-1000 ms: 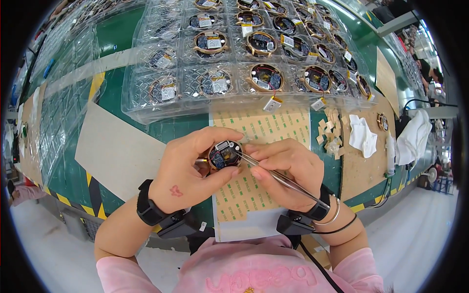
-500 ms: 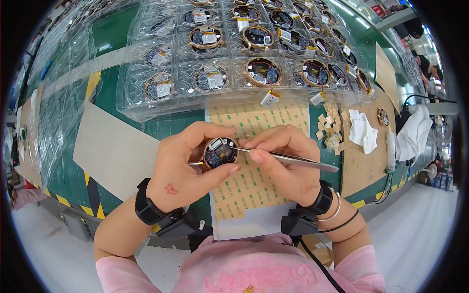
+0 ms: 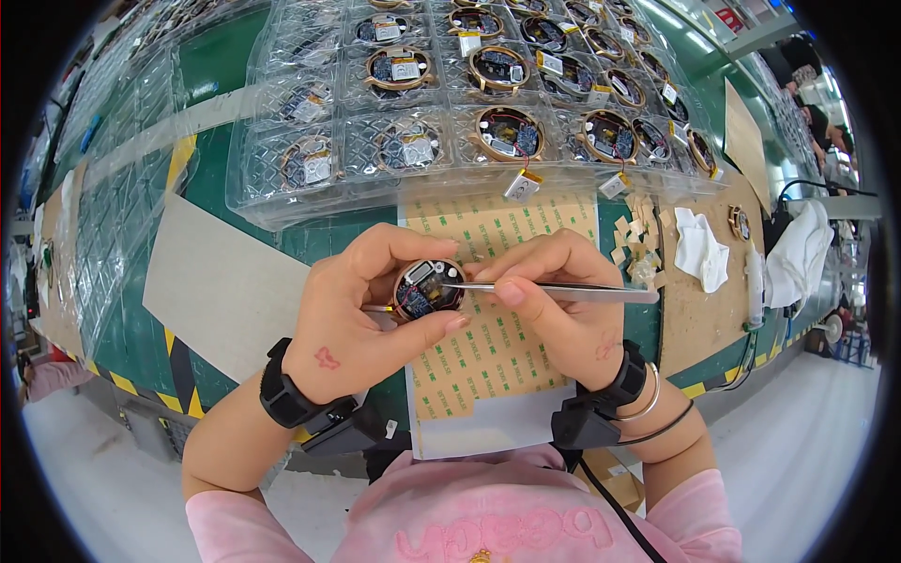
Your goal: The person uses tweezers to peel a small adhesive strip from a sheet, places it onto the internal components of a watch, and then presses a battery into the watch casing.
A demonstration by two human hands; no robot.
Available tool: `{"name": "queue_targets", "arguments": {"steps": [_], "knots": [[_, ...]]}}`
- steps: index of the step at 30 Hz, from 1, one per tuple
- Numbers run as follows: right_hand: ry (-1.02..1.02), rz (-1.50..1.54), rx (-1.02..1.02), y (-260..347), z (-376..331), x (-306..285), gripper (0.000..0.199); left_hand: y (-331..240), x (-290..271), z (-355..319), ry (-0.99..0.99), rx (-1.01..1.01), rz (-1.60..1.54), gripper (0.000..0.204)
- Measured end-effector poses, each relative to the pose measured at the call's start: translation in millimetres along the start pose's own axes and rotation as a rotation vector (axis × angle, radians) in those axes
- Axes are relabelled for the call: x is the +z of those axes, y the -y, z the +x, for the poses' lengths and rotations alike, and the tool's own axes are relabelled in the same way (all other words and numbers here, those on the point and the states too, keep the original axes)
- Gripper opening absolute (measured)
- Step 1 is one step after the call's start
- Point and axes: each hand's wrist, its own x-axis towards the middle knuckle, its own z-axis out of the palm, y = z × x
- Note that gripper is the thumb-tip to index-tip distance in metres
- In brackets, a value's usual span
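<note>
Forearms [image 3: 225, 436] angle inward, the left grip [image 3: 345, 319] curved wide, the right grip [image 3: 568, 327] pinched.

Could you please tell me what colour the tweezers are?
The tweezers are silvery grey, best seen in the head view.

Above the counter [image 3: 308, 242], toward its near edge, the left hand [image 3: 349, 319] grips a round watch case [image 3: 427, 289]; the right hand [image 3: 563, 324] holds tweezers [image 3: 605, 294] pointing into it. Farther back stands a clear tray [image 3: 375, 193]; a white cloth [image 3: 700, 251] lies toward the right edge.
</note>
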Motion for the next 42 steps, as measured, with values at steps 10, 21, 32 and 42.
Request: {"name": "queue_targets", "arguments": {"steps": [10,21,32,42], "knots": [[-0.093,-0.315,-0.336,-7.1,-2.0,10.0,0.014,1.6,-0.3,0.1,-0.006,-0.022,0.023,0.052],[-0.02,-0.034,0.011,-0.3,0.9,-1.2,0.009,4.4,-0.3,-1.8,0.016,0.02,-0.001,0.046],[-0.029,-0.011,0.008,0.4,-1.7,-0.2,0.011,2.4,0.0,-1.1,0.012,0.04,-0.02,0.046],[0.047,-0.282,-0.189,-2.4,-3.5,0.6,0.013,2.5,-0.4,-1.5,-0.008,0.038,-0.009,0.045]]}}
